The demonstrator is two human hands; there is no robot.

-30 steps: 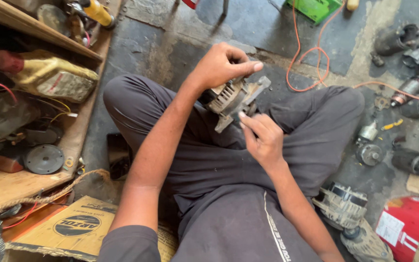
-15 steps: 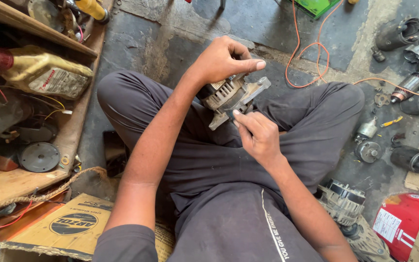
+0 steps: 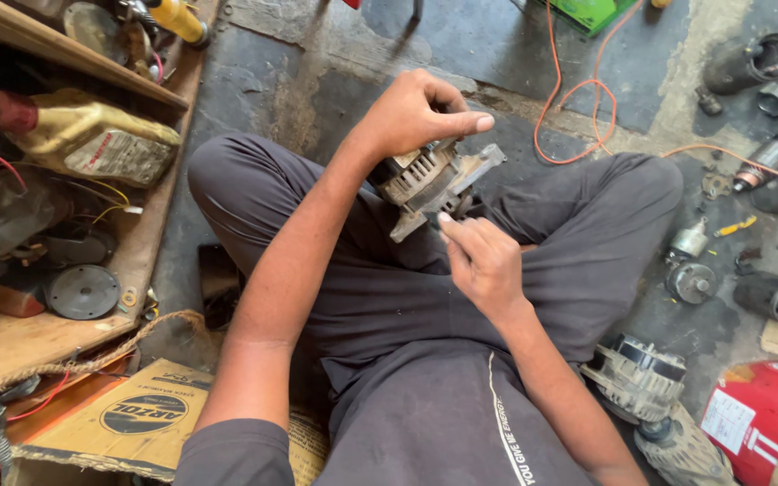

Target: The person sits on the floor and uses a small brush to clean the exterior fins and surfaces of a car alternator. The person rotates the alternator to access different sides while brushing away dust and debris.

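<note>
We sit cross-legged on the concrete floor (image 3: 335, 81). Our left hand (image 3: 420, 112) closes over the top of a grimy metal alternator (image 3: 429, 184), holding it above our lap. Our right hand (image 3: 483, 261) pinches at its lower edge with fingertips together. An orange cable (image 3: 578, 90) lies just beyond, and another alternator (image 3: 637, 378) rests by our right side.

- A repair workshop for car electrical parts.
- Alternators (image 3: 638, 378) and starter motors (image 3: 772, 153) lie on the stained concrete floor (image 3: 317, 81).
- A dirty oil jug (image 3: 92, 135) stands on a wooden shelf (image 3: 150, 225).
</note>
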